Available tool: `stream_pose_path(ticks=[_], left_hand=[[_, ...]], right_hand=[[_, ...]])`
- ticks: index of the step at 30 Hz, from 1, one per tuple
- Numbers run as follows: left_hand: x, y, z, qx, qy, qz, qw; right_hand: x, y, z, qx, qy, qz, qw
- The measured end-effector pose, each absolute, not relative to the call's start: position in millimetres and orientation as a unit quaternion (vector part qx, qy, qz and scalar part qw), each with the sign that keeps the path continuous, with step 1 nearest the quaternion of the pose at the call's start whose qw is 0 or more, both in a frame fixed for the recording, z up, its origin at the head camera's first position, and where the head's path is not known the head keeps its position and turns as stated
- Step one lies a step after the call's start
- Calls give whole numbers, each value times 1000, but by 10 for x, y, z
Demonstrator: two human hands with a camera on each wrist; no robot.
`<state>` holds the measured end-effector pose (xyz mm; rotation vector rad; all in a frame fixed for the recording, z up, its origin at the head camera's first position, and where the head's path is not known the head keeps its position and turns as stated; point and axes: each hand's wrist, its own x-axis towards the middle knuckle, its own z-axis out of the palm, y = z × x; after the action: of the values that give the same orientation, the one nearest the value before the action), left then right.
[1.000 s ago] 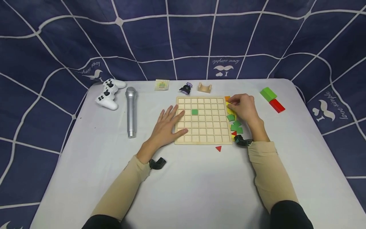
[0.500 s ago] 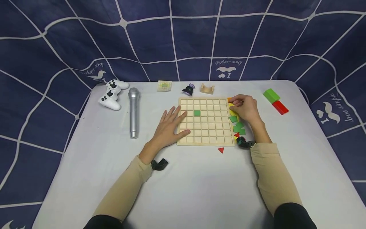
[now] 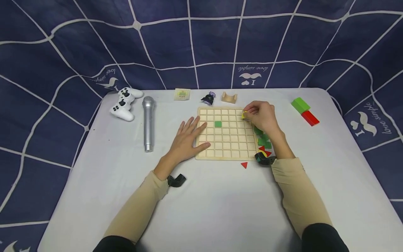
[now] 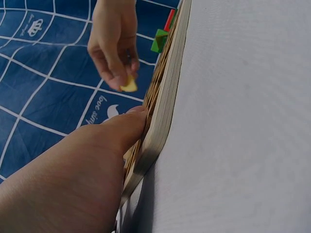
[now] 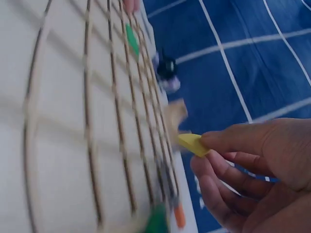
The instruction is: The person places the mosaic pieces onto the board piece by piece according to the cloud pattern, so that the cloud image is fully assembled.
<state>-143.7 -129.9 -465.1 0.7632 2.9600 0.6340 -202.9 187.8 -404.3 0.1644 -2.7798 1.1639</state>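
A wooden grid board (image 3: pixel 225 143) lies on the white table, with one green square tile (image 3: pixel 218 124) in a cell of its upper part. My left hand (image 3: pixel 185 141) rests spread on the board's left edge, fingers straight. Above the board's upper right, my right hand (image 3: pixel 262 115) pinches a small yellow tile (image 5: pixel 193 144) between thumb and fingers. The tile's full outline is partly covered by the fingertips. Along the board's right edge lie several green tiles (image 3: pixel 264 141) and red triangle tiles (image 3: pixel 268 153), partly hidden by the right hand and wrist camera.
Behind the board are a patterned card (image 3: pixel 182 94), a small dark figurine (image 3: pixel 208 98) and a curved wooden block (image 3: pixel 229 97). A silver microphone (image 3: pixel 148 124) and a white game controller (image 3: pixel 125 103) lie left. Green (image 3: pixel 300 104) and red blocks (image 3: pixel 310 118) sit right. One red triangle (image 3: pixel 244 165) lies in front.
The right hand has lifted a yellow tile from the pieces at the board's right edge and moved left over the board. The left hand keeps its place on the board.
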Motion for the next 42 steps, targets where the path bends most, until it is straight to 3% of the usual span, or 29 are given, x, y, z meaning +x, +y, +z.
stream_pose_path(ticks=[10,18,33,42], left_hand=[[-1433,-1298,-4658,242,949,203,12],[-1433,-1281,-4651,241,948,205,12],[-1411,-1264,-4680,241,949,203,16],[-1432,-1278,-4653,244,948,205,16]], right_hand=[[-2192,1229,-4028,111,-911,396,24],[-2229,1059,-4155,140,-921,363,27],[-2045,1154,-4216,201,-936,285,53],[-2052,1689,-3909,105,-925,360,62]])
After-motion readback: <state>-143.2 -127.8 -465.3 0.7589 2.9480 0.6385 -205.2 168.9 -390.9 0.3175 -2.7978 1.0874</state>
